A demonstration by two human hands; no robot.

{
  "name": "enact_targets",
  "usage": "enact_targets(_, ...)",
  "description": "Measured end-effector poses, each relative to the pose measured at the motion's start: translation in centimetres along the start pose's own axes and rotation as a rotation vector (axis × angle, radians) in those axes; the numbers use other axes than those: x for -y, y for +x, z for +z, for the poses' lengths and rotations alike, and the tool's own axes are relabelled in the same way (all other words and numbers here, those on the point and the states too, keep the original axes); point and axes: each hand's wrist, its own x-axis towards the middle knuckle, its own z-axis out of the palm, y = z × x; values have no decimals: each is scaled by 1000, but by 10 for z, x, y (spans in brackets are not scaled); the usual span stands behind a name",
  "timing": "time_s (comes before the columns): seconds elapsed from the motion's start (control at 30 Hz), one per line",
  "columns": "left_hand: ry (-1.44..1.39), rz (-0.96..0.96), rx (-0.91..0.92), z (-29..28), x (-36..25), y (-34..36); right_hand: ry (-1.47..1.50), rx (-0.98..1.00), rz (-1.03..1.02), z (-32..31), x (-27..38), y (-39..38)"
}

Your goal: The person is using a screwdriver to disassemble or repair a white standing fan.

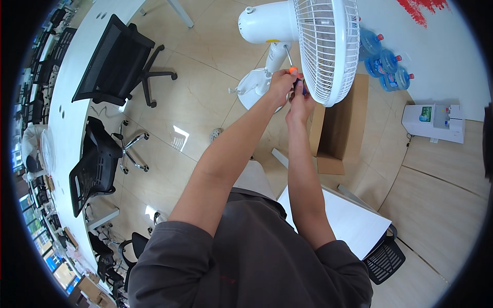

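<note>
A white standing fan [266, 23] with a wire grille is at the top centre, on a round white base [245, 95] with a pale cord. A screwdriver with an orange and dark handle [292, 70] has its metal shaft reaching up to the fan's neck just below the motor housing. My left hand [281, 84] is closed around the screwdriver's handle. My right hand [301, 103] is also closed at the handle's dark lower part, just below and right of my left, close beside the grille. The exact grip of the fingers is partly hidden.
An open cardboard box [352, 118] stands right of the fan, with blue water jugs [388, 62] and a white dispenser [431, 123] beyond. A white tabletop [349, 215] is at my lower right. Black chairs [108, 56] line a long white desk [72, 131] on the left.
</note>
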Motion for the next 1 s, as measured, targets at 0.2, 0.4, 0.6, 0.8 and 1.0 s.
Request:
enact_targets(0.2, 244, 45, -135, 4, -1, 2, 10, -101, -176, 7, 0, -7)
enact_targets(0.4, -62, -54, -16, 5, -2, 10, 223, -75, 59, 3, 21, -18)
enact_targets(0.6, 0, -19, -38, 4, 6, 9, 38, 0, 116, 0, 17, -14)
enact_targets(0.8, 40, 10, -94, -3, 11, 16, -73, -95, -250, 1, -7, -13)
enact_targets(1.0, -152, -84, -4, -6, 11, 18, 93, 8, -80, -2, 7, -16)
